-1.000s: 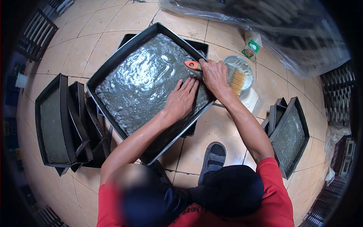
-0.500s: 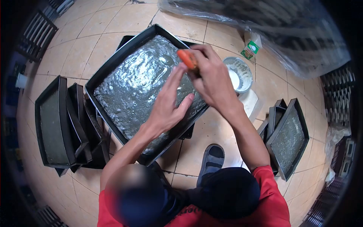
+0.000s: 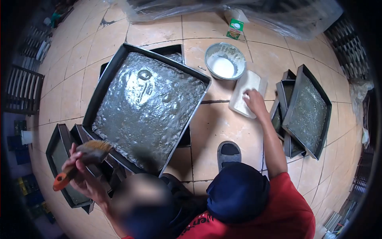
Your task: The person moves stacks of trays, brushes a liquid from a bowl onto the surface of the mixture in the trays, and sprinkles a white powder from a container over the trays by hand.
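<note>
My left hand point(image 3: 85, 177) is at the lower left and grips a paint brush point(image 3: 81, 159) with an orange handle, bristles pointing up and right. The brush hovers over the stacked small trays point(image 3: 59, 151), next to the near corner of the big black tray point(image 3: 119, 67). That tray is full of wet, glossy grey-green mix. My right hand point(image 3: 254, 101) reaches out to the right of it, fingers curled on a white pad point(image 3: 242, 91) lying on the tiled floor. A metal bowl point(image 3: 225, 59) with white liquid stands just beyond the pad.
More filled black trays point(image 3: 308, 109) lean in a stack at the right. A small green and white carton point(image 3: 235, 28) stands behind the bowl, in front of a plastic-covered heap point(image 3: 278, 12). My sandalled foot point(image 3: 229, 153) rests on the tiles. Dark racks point(image 3: 22, 89) line the edges.
The brush has passed from my right hand to my left, which swung down to the lower left. My right hand moved right onto the white pad. The view shifted.
</note>
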`<action>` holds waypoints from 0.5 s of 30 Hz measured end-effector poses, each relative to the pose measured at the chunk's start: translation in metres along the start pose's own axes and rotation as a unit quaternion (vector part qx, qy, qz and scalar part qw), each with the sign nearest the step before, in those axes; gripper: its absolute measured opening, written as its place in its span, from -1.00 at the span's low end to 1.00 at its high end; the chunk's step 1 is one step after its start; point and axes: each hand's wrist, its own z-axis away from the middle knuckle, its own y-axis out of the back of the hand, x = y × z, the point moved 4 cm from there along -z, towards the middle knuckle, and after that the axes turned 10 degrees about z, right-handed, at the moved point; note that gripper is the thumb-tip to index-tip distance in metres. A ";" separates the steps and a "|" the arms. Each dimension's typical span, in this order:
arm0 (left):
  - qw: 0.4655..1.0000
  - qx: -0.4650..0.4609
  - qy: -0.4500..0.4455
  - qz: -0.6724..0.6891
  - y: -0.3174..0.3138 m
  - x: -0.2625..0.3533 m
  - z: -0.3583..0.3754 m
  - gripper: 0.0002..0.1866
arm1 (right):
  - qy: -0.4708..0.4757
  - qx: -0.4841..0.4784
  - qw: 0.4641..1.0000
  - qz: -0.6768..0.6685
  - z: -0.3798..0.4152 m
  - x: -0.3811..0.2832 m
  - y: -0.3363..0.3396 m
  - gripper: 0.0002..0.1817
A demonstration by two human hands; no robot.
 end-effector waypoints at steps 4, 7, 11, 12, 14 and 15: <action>0.999 0.005 0.012 -0.042 0.026 0.001 0.016 -0.87 | 0.022 -0.071 0.994 -0.084 0.015 0.011 -0.043 -0.55; 0.997 0.032 0.059 -0.050 0.046 -0.004 0.036 -0.89 | -0.019 -0.081 0.983 -0.167 0.012 0.018 -0.063 -0.58; 0.993 0.053 0.069 -0.076 0.078 -0.020 0.060 -0.87 | 0.002 -0.083 0.992 -0.098 0.010 0.015 -0.054 -0.67; 0.992 0.057 0.079 -0.079 0.083 -0.025 0.066 -0.87 | -0.009 -0.060 0.991 -0.119 0.011 0.016 -0.050 -0.68; 0.988 0.074 0.099 -0.090 0.092 -0.033 0.076 -0.86 | -0.017 -0.017 0.986 -0.164 0.011 0.022 -0.049 -0.70; 0.984 0.064 0.109 -0.126 0.095 -0.035 0.080 -0.86 | -0.020 -0.030 0.986 -0.165 0.011 0.026 -0.047 -0.72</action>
